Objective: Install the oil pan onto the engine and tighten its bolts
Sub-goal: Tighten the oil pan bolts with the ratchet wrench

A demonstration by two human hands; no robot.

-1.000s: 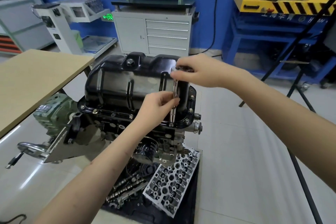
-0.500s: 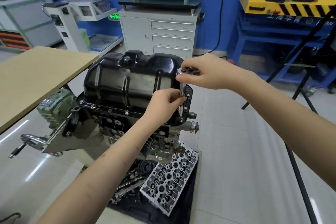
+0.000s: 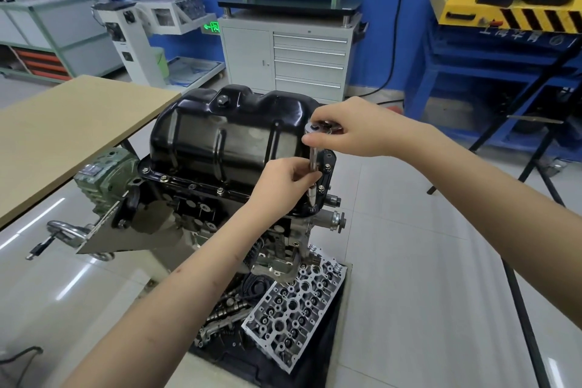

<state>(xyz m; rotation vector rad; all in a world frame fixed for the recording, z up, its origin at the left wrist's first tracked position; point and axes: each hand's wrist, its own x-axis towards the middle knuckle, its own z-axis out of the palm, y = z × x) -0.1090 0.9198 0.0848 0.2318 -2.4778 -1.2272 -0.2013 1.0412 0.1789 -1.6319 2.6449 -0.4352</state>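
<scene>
Your pan point(image 3: 233, 132) sits black and glossy on top of the engine point(image 3: 201, 214), its flange flat on the block with bolts point(image 3: 220, 190) showing along the near edge. Your right hand point(image 3: 356, 127) is up at the pan's right end, fingers curled over the ratchet point(image 3: 318, 131) head. From that head the extension point(image 3: 313, 164) drops straight down beside the pan's right wall, its lower tip landing at the flange corner, right on a bolt there as far as you can see. Your left hand point(image 3: 283, 179) pinches the extension midway, thumb and fingers wrapped round the shaft, steadying it upright. Both hands are clamped on the tool, one above the other, close together. Left of the engine there's the table point(image 3: 63, 129), bare wood top. Down on the floor in front, the cylinder head point(image 3: 296, 305) lies on a black mat point(image 3: 252, 359), with a camshaft point(image 3: 226, 309) just beside it. Behind the engine stands the grey cabinet point(image 3: 286, 57) against the blue wall.
</scene>
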